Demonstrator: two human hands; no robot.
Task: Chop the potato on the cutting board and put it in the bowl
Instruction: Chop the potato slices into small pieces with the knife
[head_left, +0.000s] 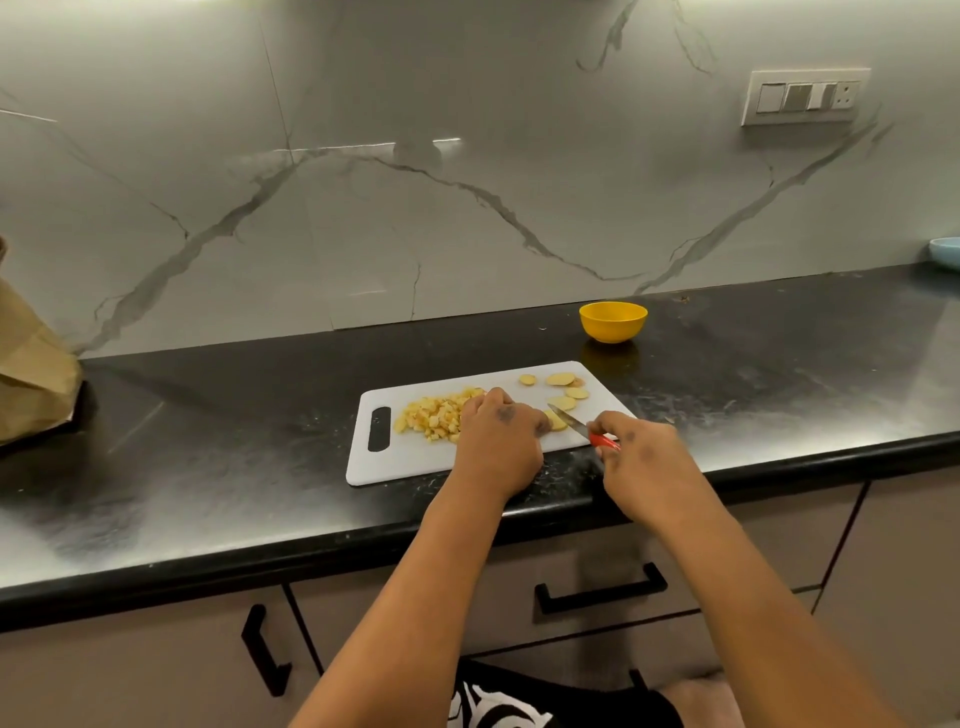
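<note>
Red-handled knife (582, 427) gripped by right hand (641, 457); left hand (498, 439), fingers curled, presses potato slice (556, 420) beside diced potato (436, 414). No legible writing.

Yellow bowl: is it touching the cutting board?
Apart. The head view shows the bowl standing behind the board's far right corner, with a strip of dark counter between them.

Between the white plastic cutting board (415, 462) and the small yellow bowl (613, 321) lies a strip of bare black worktop (779, 374). Round potato slices (563, 389) occupy the board's far right corner. A brown paper bag (31, 374) blocks the far left.
</note>
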